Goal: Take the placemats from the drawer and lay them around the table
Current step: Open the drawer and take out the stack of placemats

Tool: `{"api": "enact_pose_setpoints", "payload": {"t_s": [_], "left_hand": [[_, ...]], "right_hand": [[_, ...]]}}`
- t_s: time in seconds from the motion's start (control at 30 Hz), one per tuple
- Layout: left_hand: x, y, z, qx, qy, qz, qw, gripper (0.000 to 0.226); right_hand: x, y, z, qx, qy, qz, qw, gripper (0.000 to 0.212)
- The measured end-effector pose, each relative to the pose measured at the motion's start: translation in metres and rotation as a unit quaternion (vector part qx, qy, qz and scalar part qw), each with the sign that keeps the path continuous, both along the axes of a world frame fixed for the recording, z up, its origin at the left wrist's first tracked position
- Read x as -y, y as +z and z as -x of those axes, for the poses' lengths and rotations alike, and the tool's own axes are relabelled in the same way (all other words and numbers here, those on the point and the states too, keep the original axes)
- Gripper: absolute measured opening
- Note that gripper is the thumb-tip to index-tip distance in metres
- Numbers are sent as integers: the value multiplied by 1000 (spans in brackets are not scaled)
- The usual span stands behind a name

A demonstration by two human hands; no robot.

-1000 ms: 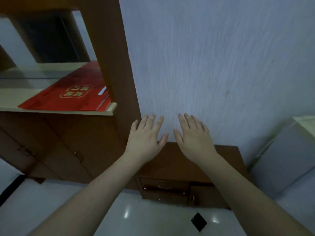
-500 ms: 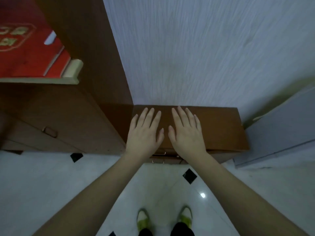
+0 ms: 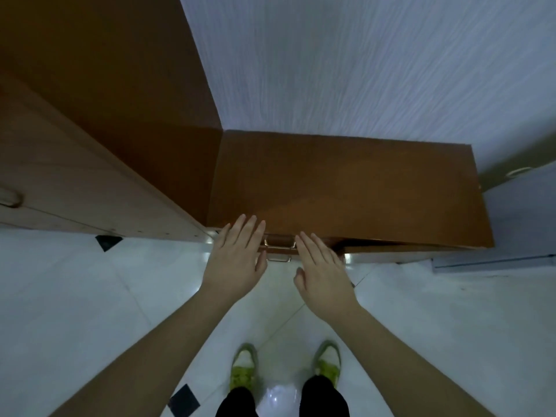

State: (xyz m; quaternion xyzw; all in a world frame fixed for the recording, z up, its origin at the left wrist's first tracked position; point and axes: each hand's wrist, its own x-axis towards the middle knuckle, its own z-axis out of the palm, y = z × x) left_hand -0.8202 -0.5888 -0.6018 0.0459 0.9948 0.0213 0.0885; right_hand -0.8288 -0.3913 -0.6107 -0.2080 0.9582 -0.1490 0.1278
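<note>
Looking straight down, I see both hands held out flat above the front edge of a low brown cabinet (image 3: 346, 188). My left hand (image 3: 237, 260) has its fingers (image 3: 246, 230) straight and together, released, holding nothing; the tips lie over the cabinet's top edge, though I cannot tell if they touch it. My right hand (image 3: 323, 275) is likewise flat with its fingers extended and the thumb out to the side, grasping nothing. Between the two hands, two metal drawer handles (image 3: 279, 251) show on the cabinet front, one above the other, and the drawers (image 3: 279, 247) they belong to look closed. No placemat shows; I cannot tell what the drawers hold. A taller wooden cupboard (image 3: 90, 145) stands just left of the cabinet, touching it. Below the hands lie a pale tiled floor (image 3: 90, 296) with small black diamond insets and two green-and-white shoes (image 3: 243, 368).
</note>
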Motion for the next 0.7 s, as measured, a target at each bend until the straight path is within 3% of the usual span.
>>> {"api": "enact_pose_setpoints", "payload": {"t_s": [0.17,0.33,0.7], "left_hand": [[4,-83,6,33,-44,-14,998,60],[17,-141,24,57,-77,-43,994,64],[23,-205,21,20,-86,-40,995,61]], "right_hand": [[21,-100,-4,71,5,14,997,68],[26,-173,22,169,8,-43,985,65],[40,-256,55,167,27,-129,977,64]]}}
